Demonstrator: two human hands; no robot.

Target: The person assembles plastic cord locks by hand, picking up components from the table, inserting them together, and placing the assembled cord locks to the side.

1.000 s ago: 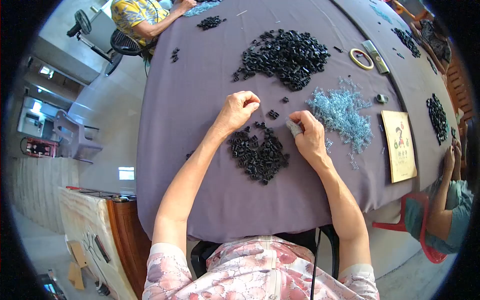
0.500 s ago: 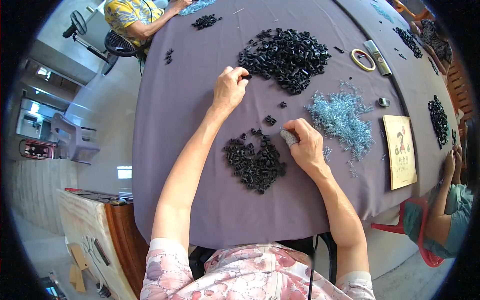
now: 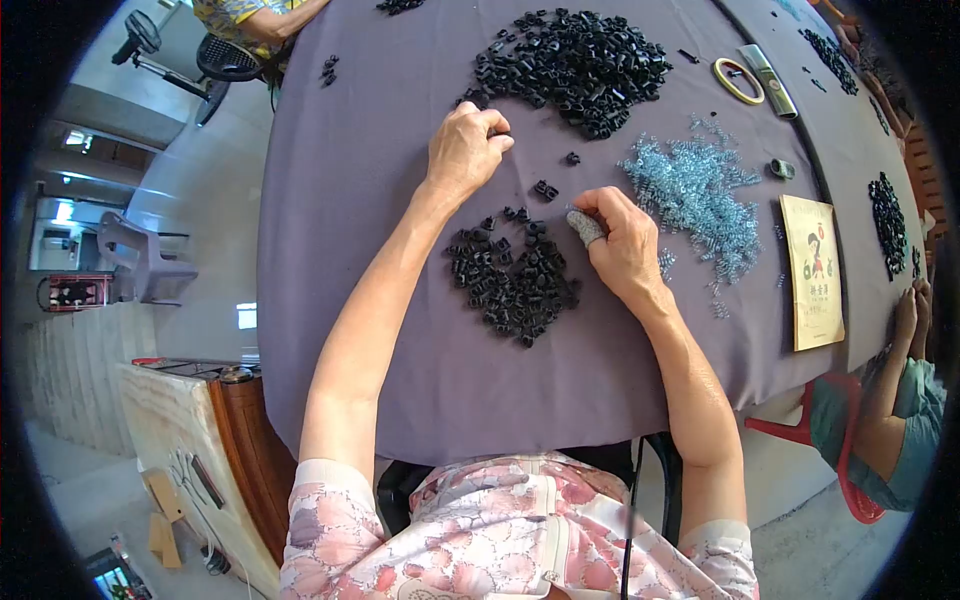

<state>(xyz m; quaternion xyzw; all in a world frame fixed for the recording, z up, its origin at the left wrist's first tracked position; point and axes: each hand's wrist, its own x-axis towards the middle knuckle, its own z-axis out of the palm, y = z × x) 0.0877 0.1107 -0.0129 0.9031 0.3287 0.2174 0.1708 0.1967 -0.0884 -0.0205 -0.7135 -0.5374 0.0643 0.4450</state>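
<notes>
My left hand (image 3: 466,150) is closed at the left edge of the large pile of black plastic pieces (image 3: 585,75); what its fingers pinch is too small to make out. My right hand (image 3: 618,240) is pinched beside the heap of light-blue springs (image 3: 700,190), a grey cover on one fingertip. Something tiny at its fingertips is unclear. Between my forearms lies a smaller pile of black pieces (image 3: 512,280). A few loose black pieces (image 3: 545,190) sit between the two piles.
A yellow booklet (image 3: 812,275), a tape roll (image 3: 738,82) and a slim box (image 3: 768,82) lie at the right. More black pieces (image 3: 887,225) are near a co-worker's hands (image 3: 912,312). Another person's arm (image 3: 285,20) shows at the top left.
My left hand has moved from above the smaller pile to the left edge of the large pile. My right hand stays beside the springs. The camera view has shifted slightly.
</notes>
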